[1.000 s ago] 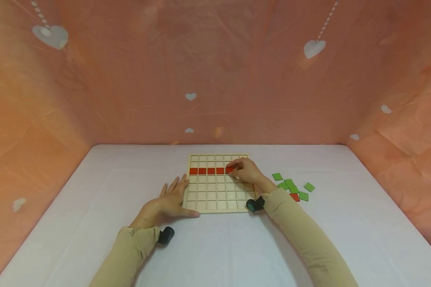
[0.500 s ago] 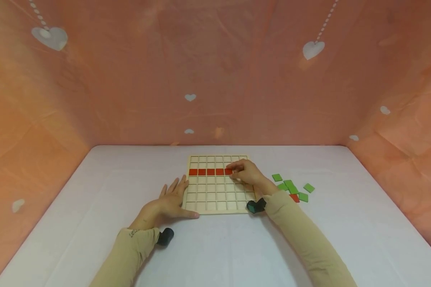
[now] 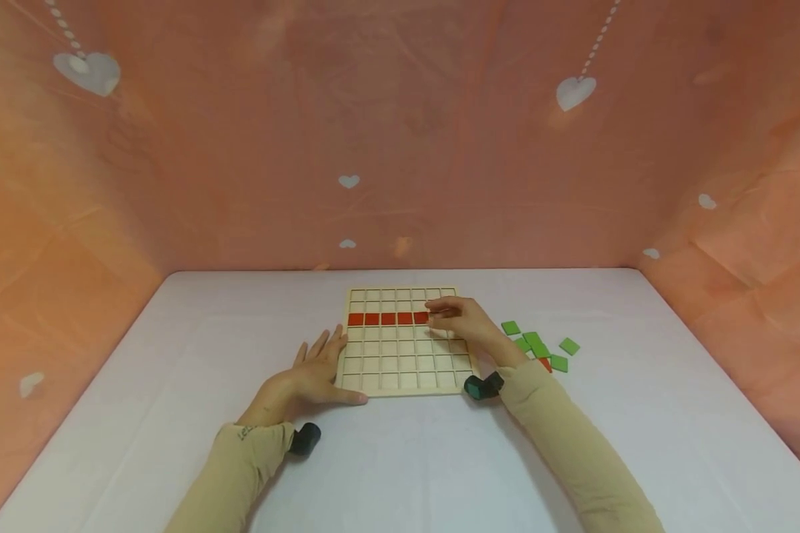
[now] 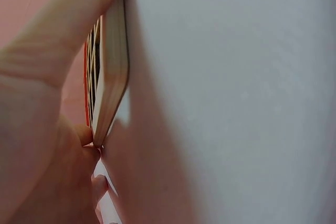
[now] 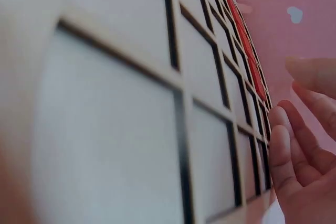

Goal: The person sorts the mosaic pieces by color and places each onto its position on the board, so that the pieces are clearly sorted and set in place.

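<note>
A square wooden grid board (image 3: 390,364) lies flat on the white table, with a row of several red square tiles (image 3: 388,319) in its third row from the back. My left hand (image 3: 309,376) rests with spread fingers along the board's left edge, its thumb at the front edge; the left wrist view shows the board's side (image 4: 114,51) against that thumb. Over the right part of the board is my right hand (image 3: 470,324), just right of the last red tile. Its fingers are relaxed and a little apart, holding nothing that I can see. The right wrist view has these fingers (image 5: 299,145) beside the grid.
Several green square tiles (image 3: 535,342) lie loosely on the table right of the board. A red tile (image 3: 545,364) shows among them, partly hidden by the right sleeve (image 3: 567,429). A pink cloth wall (image 3: 400,148) with white hearts stands behind the table (image 3: 400,466).
My right hand had its fingers on the last red tile; it has let go and shifted slightly right. That tile now sits level in its cell. The left hand stays put.
</note>
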The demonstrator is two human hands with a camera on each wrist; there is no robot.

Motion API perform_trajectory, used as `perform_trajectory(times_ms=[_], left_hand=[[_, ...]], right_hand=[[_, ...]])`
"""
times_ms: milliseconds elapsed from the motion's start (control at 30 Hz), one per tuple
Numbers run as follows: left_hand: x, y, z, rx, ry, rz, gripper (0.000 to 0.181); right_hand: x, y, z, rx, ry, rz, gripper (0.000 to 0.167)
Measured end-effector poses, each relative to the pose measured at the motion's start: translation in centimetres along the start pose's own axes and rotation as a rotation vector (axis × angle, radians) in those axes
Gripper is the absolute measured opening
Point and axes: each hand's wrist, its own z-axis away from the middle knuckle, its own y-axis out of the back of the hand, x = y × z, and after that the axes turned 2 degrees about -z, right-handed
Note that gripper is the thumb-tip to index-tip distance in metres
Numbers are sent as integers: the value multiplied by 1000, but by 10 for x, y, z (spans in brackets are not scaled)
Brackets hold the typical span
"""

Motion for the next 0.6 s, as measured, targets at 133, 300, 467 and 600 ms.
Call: perform_trajectory(times_ms=[133, 300, 467, 600], left_hand=[[3, 1, 2, -1, 14, -10, 114], [3, 1, 1, 5, 20, -8, 114], [2, 0, 0, 0, 13, -11, 115], [2, 1, 0, -1, 11, -18, 115]], right_hand=[[1, 7, 5, 51, 35, 61, 38], [3, 16, 10, 105, 27, 115, 36], [5, 24, 17, 111, 8, 126, 38], [7, 30, 22, 119, -1, 129, 38]])
